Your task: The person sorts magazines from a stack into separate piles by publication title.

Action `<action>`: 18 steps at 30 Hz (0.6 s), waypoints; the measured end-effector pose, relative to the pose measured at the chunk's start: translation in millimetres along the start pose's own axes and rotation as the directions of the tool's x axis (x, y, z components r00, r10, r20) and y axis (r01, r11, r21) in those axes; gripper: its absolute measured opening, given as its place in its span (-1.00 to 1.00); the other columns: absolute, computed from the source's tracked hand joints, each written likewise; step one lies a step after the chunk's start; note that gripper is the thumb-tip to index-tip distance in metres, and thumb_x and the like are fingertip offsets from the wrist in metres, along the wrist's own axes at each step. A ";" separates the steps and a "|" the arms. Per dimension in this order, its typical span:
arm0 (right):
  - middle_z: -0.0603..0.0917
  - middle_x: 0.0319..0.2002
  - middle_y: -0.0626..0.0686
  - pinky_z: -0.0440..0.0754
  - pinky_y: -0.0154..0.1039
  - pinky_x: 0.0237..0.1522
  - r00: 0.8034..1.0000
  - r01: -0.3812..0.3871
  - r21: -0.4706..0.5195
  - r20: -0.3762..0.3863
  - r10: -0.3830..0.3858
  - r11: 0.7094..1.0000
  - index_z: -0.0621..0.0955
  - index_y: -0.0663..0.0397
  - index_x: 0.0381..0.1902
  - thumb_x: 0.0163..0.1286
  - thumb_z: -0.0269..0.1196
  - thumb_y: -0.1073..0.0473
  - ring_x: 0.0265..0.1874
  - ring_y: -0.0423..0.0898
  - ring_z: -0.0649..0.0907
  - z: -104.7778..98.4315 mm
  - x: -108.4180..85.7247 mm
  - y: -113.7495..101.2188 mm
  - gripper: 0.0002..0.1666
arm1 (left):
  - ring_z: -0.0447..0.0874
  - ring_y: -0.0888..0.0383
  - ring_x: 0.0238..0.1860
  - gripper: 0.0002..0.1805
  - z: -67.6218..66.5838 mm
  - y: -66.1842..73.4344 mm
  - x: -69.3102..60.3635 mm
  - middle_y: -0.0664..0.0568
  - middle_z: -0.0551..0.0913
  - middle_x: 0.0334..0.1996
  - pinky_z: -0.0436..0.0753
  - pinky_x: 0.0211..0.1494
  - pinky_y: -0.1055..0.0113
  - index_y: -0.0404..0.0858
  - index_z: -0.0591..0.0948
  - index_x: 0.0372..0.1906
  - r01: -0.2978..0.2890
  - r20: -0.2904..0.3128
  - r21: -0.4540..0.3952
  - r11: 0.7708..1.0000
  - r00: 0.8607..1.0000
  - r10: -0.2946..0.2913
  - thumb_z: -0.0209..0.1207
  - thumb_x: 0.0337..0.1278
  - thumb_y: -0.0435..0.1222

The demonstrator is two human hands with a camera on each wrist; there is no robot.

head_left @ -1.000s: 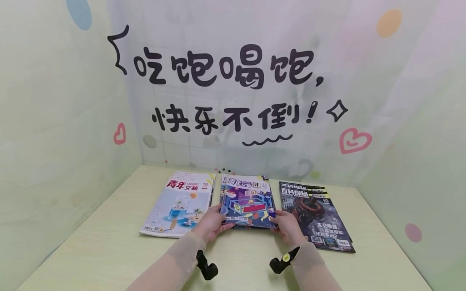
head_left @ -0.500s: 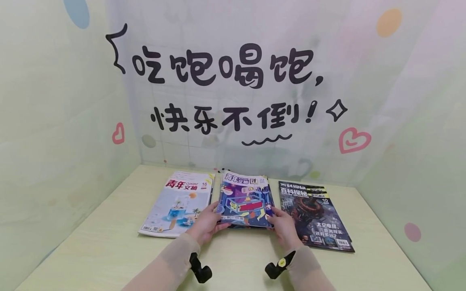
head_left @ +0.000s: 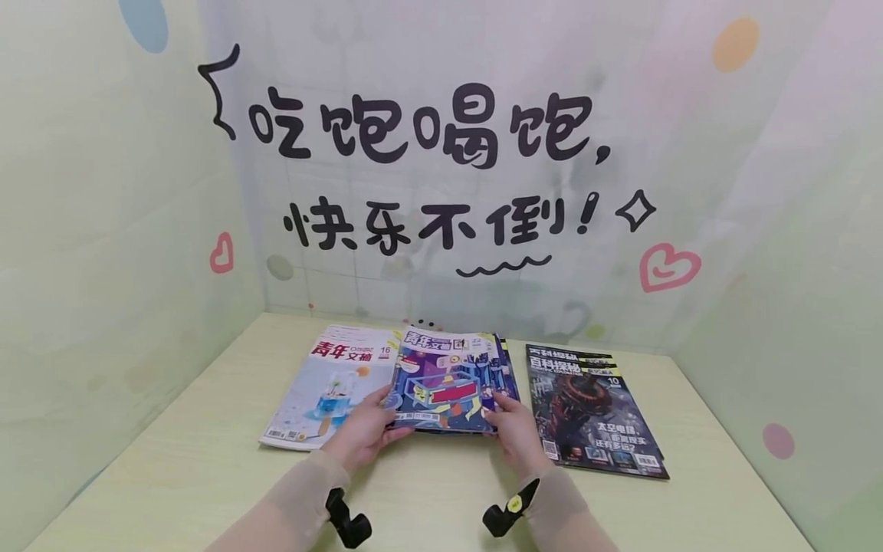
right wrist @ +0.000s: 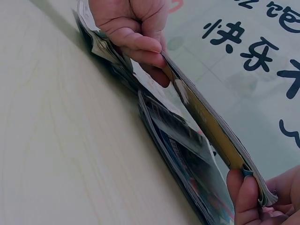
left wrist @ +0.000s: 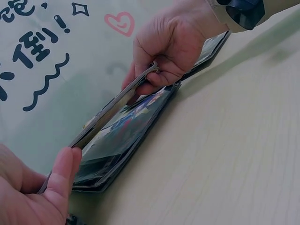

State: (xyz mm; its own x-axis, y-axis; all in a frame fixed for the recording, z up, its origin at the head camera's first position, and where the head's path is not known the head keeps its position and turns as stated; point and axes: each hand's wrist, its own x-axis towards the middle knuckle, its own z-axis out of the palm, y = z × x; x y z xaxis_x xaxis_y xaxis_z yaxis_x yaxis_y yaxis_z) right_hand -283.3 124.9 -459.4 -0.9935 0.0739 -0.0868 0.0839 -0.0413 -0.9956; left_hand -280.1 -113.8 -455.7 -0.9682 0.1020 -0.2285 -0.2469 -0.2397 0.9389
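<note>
Both hands hold a purple-blue magazine (head_left: pixel 448 383) by its two sides, thumbs on the cover, in the head view. The left hand (head_left: pixel 362 429) grips its left edge and the right hand (head_left: pixel 519 433) its right edge. Both wrist views show the held magazine (left wrist: pixel 110 112) raised and tilted above a middle pile (right wrist: pixel 173 150), with the fingers curled beneath it. In the head view its left side overlaps a white magazine stack (head_left: pixel 303 406), and part of the middle pile (head_left: pixel 508 360) shows behind its right edge.
Dark magazines (head_left: pixel 593 422) lie fanned at the right of the pale wooden table (head_left: pixel 428 498). A printed fabric wall (head_left: pixel 441 299) stands behind the table, with side walls left and right. Black devices (head_left: pixel 348 520) are strapped to the wrists.
The held magazine has shifted left with both hands, from over the middle pile to partly over the white stack's side. More of the dark right-hand magazines shows now.
</note>
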 end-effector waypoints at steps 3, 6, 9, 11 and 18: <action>0.44 0.20 0.39 0.62 -0.29 -0.38 1.000 0.002 0.004 0.007 -0.002 1.000 0.29 0.45 0.34 0.32 0.05 0.50 -0.21 -0.12 0.59 8.7 -2.8 -2.1 -0.39 | 0.57 -0.07 0.04 -0.32 -7.5 6.4 -6.0 -0.35 0.32 0.26 0.64 0.04 0.18 -0.25 -0.04 0.53 0.001 -0.011 0.012 1.000 1.000 -0.001 -0.25 0.35 -0.54; 0.47 0.15 0.35 0.63 -0.27 -0.36 1.000 0.003 0.006 0.008 -0.003 1.000 0.31 0.44 0.33 0.32 0.07 0.49 -0.23 -0.13 0.58 18.3 -4.6 -3.6 -0.40 | 0.59 -0.02 -0.01 -0.34 -15.3 14.6 -11.9 -0.34 0.33 0.26 0.65 0.02 0.19 -0.26 -0.04 0.52 -0.001 -0.023 0.050 0.999 1.000 0.002 -0.26 0.36 -0.53; 0.47 0.14 0.33 0.64 -0.26 -0.35 1.000 0.008 0.006 0.022 -0.008 1.000 0.31 0.41 0.34 0.33 0.08 0.48 -0.21 -0.13 0.56 29.7 -7.7 -6.3 -0.39 | 0.62 0.05 -0.08 -0.35 -26.8 22.5 -17.5 -0.36 0.32 0.25 0.66 0.01 0.21 -0.28 -0.06 0.52 -0.012 -0.019 0.075 0.997 1.000 0.013 -0.27 0.37 -0.53; 0.48 0.11 0.31 0.65 -0.24 -0.34 0.999 0.018 0.008 0.036 -0.018 1.000 0.31 0.41 0.35 0.32 0.08 0.48 -0.20 -0.12 0.56 39.1 -10.9 -9.0 -0.39 | 0.62 0.09 -0.11 -0.35 -36.5 26.6 -21.7 -0.37 0.32 0.25 0.67 -0.02 0.24 -0.29 -0.08 0.52 -0.023 -0.017 0.095 0.995 1.000 0.025 -0.27 0.39 -0.52; 0.51 -0.22 0.11 0.68 -0.20 -0.29 0.997 0.000 0.044 0.080 -0.003 0.999 0.31 0.36 0.36 0.30 0.09 0.50 -0.28 -0.11 0.54 74.9 -19.5 -11.4 -0.36 | 0.61 0.12 -0.12 -0.35 -74.6 36.7 -37.6 -0.42 0.21 0.30 0.67 -0.06 0.32 -0.31 -0.19 0.52 -0.039 0.008 0.140 0.989 0.999 0.038 -0.30 0.43 -0.49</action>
State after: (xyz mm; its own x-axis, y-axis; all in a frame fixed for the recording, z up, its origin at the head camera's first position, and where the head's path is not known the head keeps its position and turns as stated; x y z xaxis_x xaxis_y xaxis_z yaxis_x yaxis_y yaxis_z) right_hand -270.7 49.3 -443.7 -0.9967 -0.0054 -0.0804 0.0806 -0.0849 -0.9931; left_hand -255.9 -198.5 -431.8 -0.9765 0.1003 -0.1909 -0.2012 -0.1062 0.9738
